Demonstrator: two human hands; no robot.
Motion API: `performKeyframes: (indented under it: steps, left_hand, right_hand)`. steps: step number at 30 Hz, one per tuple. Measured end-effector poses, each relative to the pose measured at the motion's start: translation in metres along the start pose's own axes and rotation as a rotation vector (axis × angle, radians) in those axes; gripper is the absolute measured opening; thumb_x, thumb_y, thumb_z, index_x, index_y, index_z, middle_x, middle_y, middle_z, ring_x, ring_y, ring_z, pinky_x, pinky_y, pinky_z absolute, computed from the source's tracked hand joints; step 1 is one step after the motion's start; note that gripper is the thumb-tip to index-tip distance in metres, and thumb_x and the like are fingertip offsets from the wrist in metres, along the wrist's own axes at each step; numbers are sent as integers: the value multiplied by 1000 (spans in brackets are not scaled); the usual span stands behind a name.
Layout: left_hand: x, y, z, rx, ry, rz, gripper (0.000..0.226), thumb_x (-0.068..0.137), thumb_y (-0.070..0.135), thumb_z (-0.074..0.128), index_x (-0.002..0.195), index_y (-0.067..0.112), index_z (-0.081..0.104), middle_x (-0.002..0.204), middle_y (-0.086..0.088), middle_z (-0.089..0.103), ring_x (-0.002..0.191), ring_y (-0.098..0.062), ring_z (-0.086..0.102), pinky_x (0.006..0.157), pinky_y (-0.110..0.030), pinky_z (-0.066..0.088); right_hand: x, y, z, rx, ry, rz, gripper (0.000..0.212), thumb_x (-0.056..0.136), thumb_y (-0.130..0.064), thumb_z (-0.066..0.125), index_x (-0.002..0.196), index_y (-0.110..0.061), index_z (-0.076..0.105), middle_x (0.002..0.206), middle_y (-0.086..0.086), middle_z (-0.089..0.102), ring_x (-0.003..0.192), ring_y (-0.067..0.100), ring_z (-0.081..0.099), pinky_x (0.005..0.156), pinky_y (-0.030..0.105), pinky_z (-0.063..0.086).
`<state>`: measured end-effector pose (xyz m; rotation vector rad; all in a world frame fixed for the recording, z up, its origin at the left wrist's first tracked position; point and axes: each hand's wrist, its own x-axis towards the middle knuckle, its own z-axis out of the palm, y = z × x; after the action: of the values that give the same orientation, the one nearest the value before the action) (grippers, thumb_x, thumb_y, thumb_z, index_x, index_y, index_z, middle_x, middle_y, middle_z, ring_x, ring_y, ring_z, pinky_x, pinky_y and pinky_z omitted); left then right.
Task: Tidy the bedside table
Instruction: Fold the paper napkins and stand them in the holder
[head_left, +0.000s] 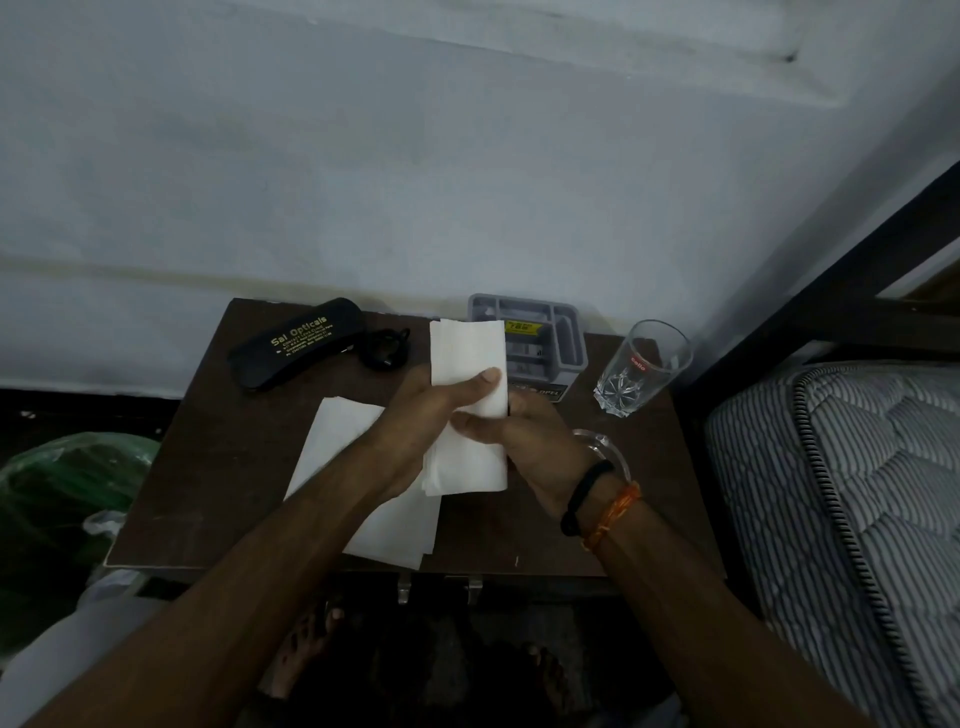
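**Tissue folding over my dark brown wooden bedside table**

Got a folded white paper tissue (469, 405) held upright between both hands, just above the middle of the dark brown wooden bedside table (218, 467). My left hand (415, 421) wraps it from the left, thumb pressed across the front, fingers hidden behind. My right hand (524, 447) grips from the right, thumb pinching lower down on the front. So both are closed on that tissue, which sticks out above and below my hands.

Under my left forearm a second flat white paper sheet (363, 499) lies on the tabletop, reaching the front edge.

Behind the tissue sits a grey plastic compartment organiser (569, 338) against the wall. One slot has something with a yellow label in it; can't make out the rest.

Right of it, an empty clear drinking glass (641, 369) with a red logo. Back left, a black spectacle case with gold lettering (296, 343), and just beside it a small black object (385, 349) I can't identify. Striped mattress (852, 499) off to the right.
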<state>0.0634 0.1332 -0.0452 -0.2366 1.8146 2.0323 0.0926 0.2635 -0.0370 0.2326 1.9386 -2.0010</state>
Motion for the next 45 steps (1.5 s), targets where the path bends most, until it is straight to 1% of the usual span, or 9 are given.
performKeyframes:
  steps: [4, 6, 9, 12, 17, 26, 35, 39, 45]
  left_hand:
    - [6, 3, -4, 79, 17, 201, 31, 94, 36, 58, 111, 10, 62, 109, -4, 69, 102, -23, 67, 84, -43, 59]
    - [11, 3, -9, 424, 62, 429, 26, 98, 30, 53, 120, 18, 58, 114, 0, 62, 104, -15, 62, 80, -28, 56]
    - [23, -6, -16, 947, 45, 618, 47, 96, 24, 55, 141, 25, 45, 121, -4, 48, 106, -15, 50, 86, -27, 49]
    - [29, -13, -15, 1103, 15, 580, 57, 93, 24, 59, 145, 29, 38, 124, -8, 45, 110, -21, 49, 91, -36, 52]
    - [32, -9, -10, 1111, -6, 546, 57, 90, 17, 62, 143, 22, 39, 133, -11, 47, 120, -27, 49, 94, -37, 50]
    - [28, -8, -24, 1095, 0, 596, 33, 91, 22, 61, 122, 14, 52, 120, -7, 55, 100, -16, 56, 77, -23, 49]
    - [21, -2, -40, 1103, -77, 580, 22, 90, 16, 62, 111, 14, 57, 114, -4, 57, 95, -16, 59, 77, -25, 54]
    - [22, 3, -44, 1110, -60, 555, 25, 85, 34, 69, 106, 25, 60, 110, 1, 54, 101, -17, 55, 78, -25, 48]
    - [20, 25, -30, 636, 166, 554, 50, 78, 50, 72, 118, 22, 62, 110, 3, 62, 98, -13, 60, 78, -30, 56]
  right_hand:
    - [5, -8, -11, 151, 220, -24, 32, 85, 2, 67, 117, -1, 67, 115, 15, 71, 106, 33, 68, 95, 49, 53]
    - [6, -16, -24, 152, 361, -61, 27, 85, 1, 67, 112, -3, 68, 113, 13, 71, 101, 31, 68, 90, 45, 55]
    - [5, -26, -43, 62, 505, -149, 18, 86, -5, 69, 98, -18, 68, 106, 3, 71, 101, 24, 67, 88, 43, 55]
    - [1, -33, -51, 50, 620, -218, 21, 84, -2, 68, 84, -22, 61, 94, -5, 67, 99, 25, 64, 83, 38, 54]
    - [0, -36, -57, -32, 655, -285, 17, 85, -3, 66, 93, -18, 63, 92, -6, 66, 91, 19, 63, 68, 27, 51]
    - [14, -35, -56, -104, 640, -361, 18, 84, -5, 71, 98, -14, 64, 90, -10, 66, 84, 8, 63, 65, 20, 49]
    - [38, -35, -47, -75, 578, -371, 20, 84, -6, 72, 101, -15, 65, 93, -12, 67, 88, 6, 64, 74, 28, 54]
    - [45, -33, -43, -75, 506, -344, 24, 83, -6, 73, 105, -14, 66, 100, -5, 70, 94, 13, 67, 81, 36, 57]
    - [44, -37, -30, -8, 317, -352, 26, 84, -1, 71, 108, -9, 66, 104, 3, 73, 91, 14, 71, 76, 31, 59]
